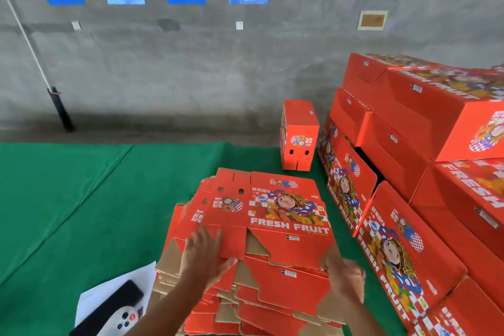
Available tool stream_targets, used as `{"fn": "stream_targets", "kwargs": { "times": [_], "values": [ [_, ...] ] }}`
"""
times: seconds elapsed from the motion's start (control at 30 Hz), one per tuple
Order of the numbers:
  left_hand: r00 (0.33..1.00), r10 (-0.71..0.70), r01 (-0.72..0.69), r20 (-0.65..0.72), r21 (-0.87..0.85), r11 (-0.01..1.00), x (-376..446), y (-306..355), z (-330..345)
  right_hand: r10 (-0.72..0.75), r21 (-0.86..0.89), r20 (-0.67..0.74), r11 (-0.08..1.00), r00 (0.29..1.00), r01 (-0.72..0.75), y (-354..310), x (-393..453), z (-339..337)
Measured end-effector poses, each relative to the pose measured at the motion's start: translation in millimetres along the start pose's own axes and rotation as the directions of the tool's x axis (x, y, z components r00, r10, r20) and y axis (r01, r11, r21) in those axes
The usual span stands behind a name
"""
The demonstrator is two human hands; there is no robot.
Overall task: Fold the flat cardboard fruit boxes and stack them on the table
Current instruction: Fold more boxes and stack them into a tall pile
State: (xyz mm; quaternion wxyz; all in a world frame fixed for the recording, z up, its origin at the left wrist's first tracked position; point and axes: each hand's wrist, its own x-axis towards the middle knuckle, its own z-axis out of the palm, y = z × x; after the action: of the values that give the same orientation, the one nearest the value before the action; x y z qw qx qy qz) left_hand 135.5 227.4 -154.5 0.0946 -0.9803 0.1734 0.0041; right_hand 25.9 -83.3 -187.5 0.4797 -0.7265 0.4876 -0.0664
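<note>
A pile of flat red cardboard fruit boxes (245,289) lies on the green table in front of me. The top flat box (272,215), printed "FRESH FRUIT", is tilted up off the pile at its near edge. My left hand (203,254) grips its near-left flap, fingers spread on top and thumb underneath. My right hand (345,278) holds the near-right flap edge, fingers curled around it. Folded red boxes (409,128) are stacked at the right.
One folded box (299,135) stands upright on the green table cover (81,199) near the grey wall. A white sheet (109,289) with a black phone (120,300) and a white device (126,318) lies at the near left. Posters hang on the wall.
</note>
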Motion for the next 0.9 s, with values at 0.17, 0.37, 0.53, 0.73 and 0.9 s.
{"fn": "stream_targets", "kwargs": {
  "times": [0.17,0.37,0.53,0.73,0.9],
  "values": [
    [0.987,0.09,-0.091,-0.13,0.004,0.996,-12,-6,-10,-0.114,0.218,-0.024,0.969,0.993,0.117,4,-28,-11],
    [0.959,0.16,-0.17,-0.233,-0.024,0.985,-12,3,-52,-0.448,0.25,0.063,0.872,0.892,0.42,-24,-76,-38],
    [0.965,-0.001,-0.069,-0.263,-0.257,0.964,-28,-4,-104,-0.66,0.201,0.13,0.748,0.74,0.632,-45,-118,-88],
    [0.941,-0.217,0.062,-0.259,-0.498,0.865,-61,-8,-120,-0.769,0.291,0.038,0.619,0.638,0.729,-61,-160,-154],
    [0.882,-0.299,-0.039,-0.364,-0.689,0.724,-80,-17,-164,-0.715,0.386,-0.151,0.593,0.683,0.706,-77,-159,-199]
  ]
}}
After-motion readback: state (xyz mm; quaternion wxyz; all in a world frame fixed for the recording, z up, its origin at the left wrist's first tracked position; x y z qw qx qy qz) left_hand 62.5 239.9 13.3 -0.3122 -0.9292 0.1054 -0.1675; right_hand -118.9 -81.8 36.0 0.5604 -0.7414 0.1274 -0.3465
